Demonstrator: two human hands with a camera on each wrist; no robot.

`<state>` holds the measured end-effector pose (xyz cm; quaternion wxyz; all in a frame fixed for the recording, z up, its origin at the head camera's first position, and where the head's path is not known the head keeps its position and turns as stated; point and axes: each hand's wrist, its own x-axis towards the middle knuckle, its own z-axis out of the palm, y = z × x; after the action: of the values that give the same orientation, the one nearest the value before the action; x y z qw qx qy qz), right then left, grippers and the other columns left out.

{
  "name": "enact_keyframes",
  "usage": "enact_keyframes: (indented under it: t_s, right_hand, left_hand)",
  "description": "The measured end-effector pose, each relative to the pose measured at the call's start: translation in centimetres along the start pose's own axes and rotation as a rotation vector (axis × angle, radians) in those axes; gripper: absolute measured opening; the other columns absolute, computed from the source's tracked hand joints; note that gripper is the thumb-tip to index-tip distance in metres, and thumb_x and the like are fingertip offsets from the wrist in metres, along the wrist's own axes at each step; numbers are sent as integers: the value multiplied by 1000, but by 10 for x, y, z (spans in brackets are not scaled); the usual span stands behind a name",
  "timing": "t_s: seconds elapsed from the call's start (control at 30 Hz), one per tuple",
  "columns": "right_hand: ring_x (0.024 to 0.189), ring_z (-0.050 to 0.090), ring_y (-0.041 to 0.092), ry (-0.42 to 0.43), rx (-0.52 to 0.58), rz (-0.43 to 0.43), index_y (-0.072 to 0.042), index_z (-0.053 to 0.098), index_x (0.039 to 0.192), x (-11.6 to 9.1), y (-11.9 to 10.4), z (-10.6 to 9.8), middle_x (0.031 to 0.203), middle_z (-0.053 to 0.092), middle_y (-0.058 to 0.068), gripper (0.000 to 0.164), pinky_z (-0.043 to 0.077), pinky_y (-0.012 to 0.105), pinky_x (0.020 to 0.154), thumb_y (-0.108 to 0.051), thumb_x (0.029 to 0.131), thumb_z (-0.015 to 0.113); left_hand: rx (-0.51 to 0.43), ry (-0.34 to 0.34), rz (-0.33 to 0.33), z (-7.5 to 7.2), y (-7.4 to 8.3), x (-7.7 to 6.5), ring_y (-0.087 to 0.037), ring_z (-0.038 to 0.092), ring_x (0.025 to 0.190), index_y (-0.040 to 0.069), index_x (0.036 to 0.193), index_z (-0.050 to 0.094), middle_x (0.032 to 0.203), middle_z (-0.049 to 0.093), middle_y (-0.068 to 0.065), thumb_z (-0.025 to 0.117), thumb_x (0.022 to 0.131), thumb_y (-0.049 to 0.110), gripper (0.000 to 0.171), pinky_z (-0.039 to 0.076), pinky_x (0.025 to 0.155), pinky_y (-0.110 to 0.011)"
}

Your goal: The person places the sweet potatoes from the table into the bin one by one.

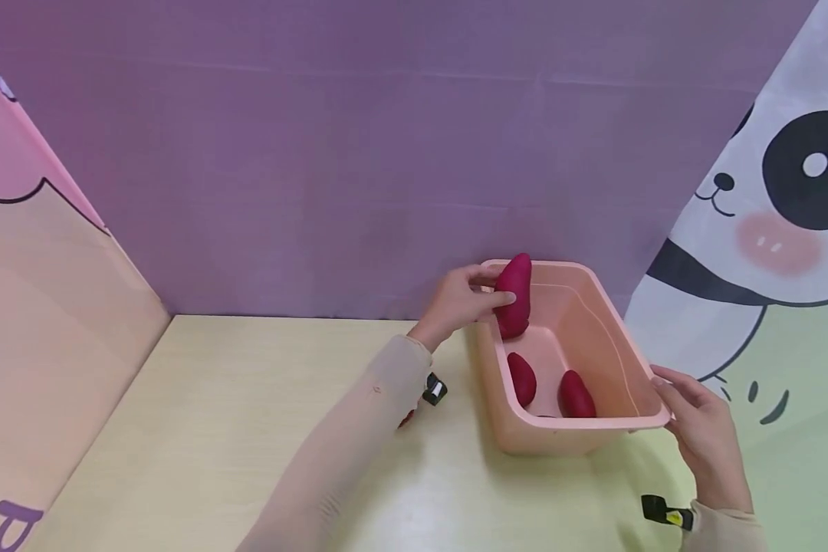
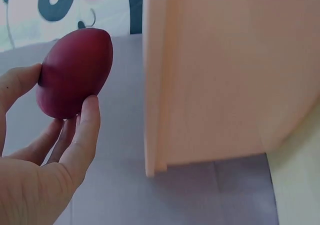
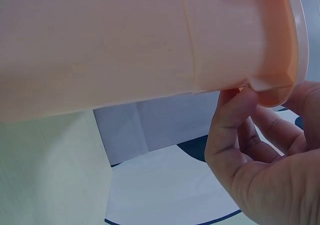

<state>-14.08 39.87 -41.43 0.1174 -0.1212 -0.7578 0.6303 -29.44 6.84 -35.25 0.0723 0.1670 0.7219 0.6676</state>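
Note:
My left hand (image 1: 458, 303) pinches a dark red sweet potato (image 1: 516, 287) between thumb and fingers, over the far left part of a peach plastic bin (image 1: 600, 330). In the left wrist view the sweet potato (image 2: 77, 70) shows smooth and rounded, next to the bin's outer wall (image 2: 215, 75). Two more red sweet potatoes lie inside the bin near its front, one at the left (image 1: 521, 379) and one in the middle (image 1: 577, 395). At the near right corner, my right hand (image 1: 700, 425) grips the bin's rim (image 3: 300, 45), its fingers curled under the lip.
The bin stands on a pale wood table (image 1: 248, 414), close to a purple cloth backdrop (image 1: 359, 169). A small red thing (image 1: 405, 418) peeks out beside my left forearm, mostly hidden. Printed panels, one with a panda (image 1: 793, 199), flank the table.

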Motion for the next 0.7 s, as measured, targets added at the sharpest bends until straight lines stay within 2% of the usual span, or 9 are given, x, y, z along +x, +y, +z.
enact_keyframes:
  t_s: [0.1, 0.17, 0.4, 0.57, 0.7]
  right_hand:
    - [88, 65, 2, -4, -10, 9, -5, 63, 132, -1, 0, -1, 103, 65, -15, 42, 58, 19, 69, -29, 98, 67]
    - [88, 65, 2, -11, -16, 16, -5, 63, 133, 0, 1, -1, 103, 65, -15, 43, 58, 19, 69, -31, 98, 67]
    - [89, 65, 4, -23, 0, 35, -6, 63, 132, -1, -1, 4, 103, 66, -14, 43, 58, 21, 70, -31, 97, 68]
    - [90, 64, 2, -33, -13, 23, -5, 62, 133, -2, -2, 11, 103, 66, -16, 43, 58, 20, 71, -30, 99, 66]
    - [92, 63, 1, -36, -42, 20, -5, 60, 136, -2, -2, 15, 104, 65, -17, 45, 58, 20, 71, -30, 100, 64]
  left_hand:
    - [54, -12, 47, 19, 6, 10, -12, 69, 88, 15, 120, 72, 100, 70, 4, 86, 81, 19, 41, 60, 71, -28]
    - [81, -19, 55, 31, 11, 16, -9, 69, 86, 17, 121, 73, 99, 70, 6, 86, 81, 18, 42, 59, 70, -25]
    - [236, -22, 75, 63, 27, 27, -6, 64, 86, 12, 120, 69, 99, 69, 5, 84, 83, 23, 42, 54, 71, -18]
    - [244, -56, 85, 82, 30, 29, -6, 61, 86, 13, 117, 71, 95, 67, 6, 83, 84, 21, 36, 54, 67, -17]
    - [300, -93, 98, 93, 26, 26, -8, 60, 84, 14, 110, 71, 94, 66, 6, 84, 83, 19, 30, 54, 65, -15]
